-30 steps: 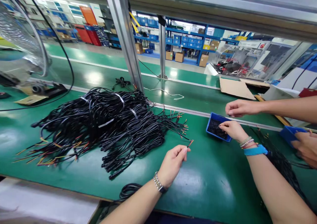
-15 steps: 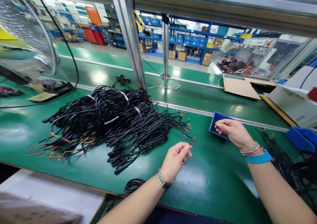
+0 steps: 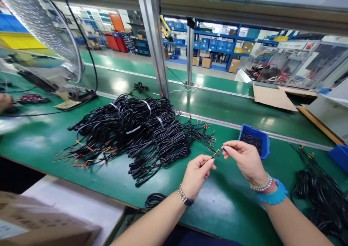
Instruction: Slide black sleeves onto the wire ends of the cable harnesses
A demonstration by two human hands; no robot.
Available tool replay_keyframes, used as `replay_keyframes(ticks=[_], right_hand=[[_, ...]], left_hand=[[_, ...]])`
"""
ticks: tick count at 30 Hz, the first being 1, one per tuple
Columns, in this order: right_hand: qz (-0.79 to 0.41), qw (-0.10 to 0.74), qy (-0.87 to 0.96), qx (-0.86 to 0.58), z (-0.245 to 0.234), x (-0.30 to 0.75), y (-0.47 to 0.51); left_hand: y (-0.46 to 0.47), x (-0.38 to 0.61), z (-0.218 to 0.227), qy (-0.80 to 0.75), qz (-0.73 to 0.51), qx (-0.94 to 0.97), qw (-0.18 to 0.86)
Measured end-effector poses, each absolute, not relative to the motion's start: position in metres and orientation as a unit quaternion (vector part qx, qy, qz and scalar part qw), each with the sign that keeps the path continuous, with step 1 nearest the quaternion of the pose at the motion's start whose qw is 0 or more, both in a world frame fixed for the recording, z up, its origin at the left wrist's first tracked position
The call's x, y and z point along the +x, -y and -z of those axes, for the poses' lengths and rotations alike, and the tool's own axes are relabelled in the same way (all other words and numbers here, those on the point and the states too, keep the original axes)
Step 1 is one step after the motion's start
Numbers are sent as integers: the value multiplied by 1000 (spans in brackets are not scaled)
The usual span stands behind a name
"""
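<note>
My left hand (image 3: 197, 173) pinches the end of a black cable, its yellow and red wire tips (image 3: 216, 152) sticking out past the fingers. My right hand (image 3: 244, 159) is pinched on a tiny black piece (image 3: 223, 148), held right at those wire tips. A big heap of bundled black cables (image 3: 136, 130) lies on the green table (image 3: 81, 173) to the left of my hands. Just behind my right hand stands a small blue bin (image 3: 265, 144) of little black parts.
A fan (image 3: 40, 32) stands at the far left with its cord. An aluminium post (image 3: 154, 42) rises behind the heap. More black cables (image 3: 318, 191) lie at the right, beside another blue bin (image 3: 339, 157). Cardboard boxes (image 3: 40, 224) sit at the lower left.
My right hand left the blue bin with a small black piece and came to the wire tips in my left hand. A co-worker's hands at the right are gone from view.
</note>
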State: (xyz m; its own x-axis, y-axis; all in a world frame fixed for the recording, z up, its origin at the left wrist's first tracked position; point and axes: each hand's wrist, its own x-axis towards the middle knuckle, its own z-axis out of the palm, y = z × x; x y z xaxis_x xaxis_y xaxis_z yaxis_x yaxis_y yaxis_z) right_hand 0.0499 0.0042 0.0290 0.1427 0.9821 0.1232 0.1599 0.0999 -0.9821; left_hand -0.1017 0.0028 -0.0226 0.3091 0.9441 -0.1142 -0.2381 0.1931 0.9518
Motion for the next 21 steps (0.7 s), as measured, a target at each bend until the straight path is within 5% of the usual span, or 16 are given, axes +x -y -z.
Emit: replay_keyframes(ticks=[21], right_hand=[[-395, 509, 533, -549, -28, 47, -5]], left_hand=[[-3, -102, 21, -385, -434, 453, 677]])
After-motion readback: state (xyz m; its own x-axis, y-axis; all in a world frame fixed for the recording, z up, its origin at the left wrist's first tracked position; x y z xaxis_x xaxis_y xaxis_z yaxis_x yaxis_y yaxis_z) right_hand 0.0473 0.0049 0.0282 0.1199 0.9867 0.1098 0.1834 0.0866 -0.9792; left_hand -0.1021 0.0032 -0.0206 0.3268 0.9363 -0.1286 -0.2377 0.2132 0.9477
